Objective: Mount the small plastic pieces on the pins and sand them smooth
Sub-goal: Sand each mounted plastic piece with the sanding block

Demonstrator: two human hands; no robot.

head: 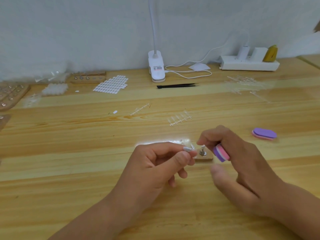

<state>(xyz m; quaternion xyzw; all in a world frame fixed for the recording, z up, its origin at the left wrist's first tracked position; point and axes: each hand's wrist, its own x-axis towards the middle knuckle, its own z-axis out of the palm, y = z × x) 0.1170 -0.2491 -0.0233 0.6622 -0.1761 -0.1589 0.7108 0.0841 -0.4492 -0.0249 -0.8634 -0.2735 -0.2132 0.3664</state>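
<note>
A small wooden block lies on the table with a metal pin standing upright on it. My left hand pinches a small clear plastic piece between thumb and forefinger, just left of the pin. My right hand grips a purple and pink sanding block in its curled fingers, right of the pin, with the forefinger tip reaching over the pin's top. A clear sprue with several plastic pieces lies farther back.
A second purple sanding block lies at the right. Black tweezers, a clip lamp, a white sticker sheet, a power strip, more sprues and wooden pin boards line the back and left.
</note>
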